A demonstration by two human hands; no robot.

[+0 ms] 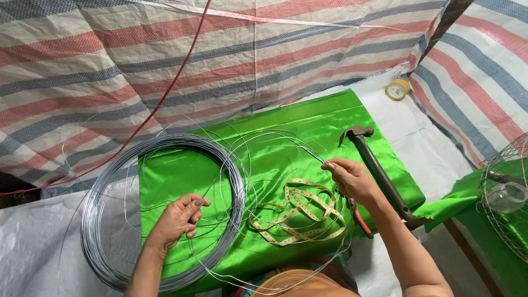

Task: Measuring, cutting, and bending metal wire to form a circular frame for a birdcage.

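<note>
- The left hand sits at about 7 o'clock in the view, over the lower inner edge of the wire coil. Its fingers are curled together and pinch a thin strand of loose wire between thumb and forefinger.
- The right hand is at roughly 4 o'clock from the centre, fingertips drawn together and nipping the same loose wire near its upper end. The strand runs slanting between the two hands.
- The wire coil, a thick grey ring of many turns, lies flat with its right half on the green satin cloth and its left half on the white sheet. Stray loops spring off it towards 3 o'clock and pass over the cloth.
- A yellow measuring tape lies in loose folds on the cloth, between the hands and just below the right hand, at 5 o'clock from the coil's centre.
- A claw hammer lies at a slant at 3 o'clock, head pointing to 12, its dark handle passing behind the right wrist.
- Red-handled pliers show partly under the right forearm, beside the tape.
- A small round tape reel rests on the white sheet at 2 o'clock.
- A wire frame basket stands at the right edge, on more green cloth.
- A striped tarpaulin hangs behind, with a red cord crossing it.
</note>
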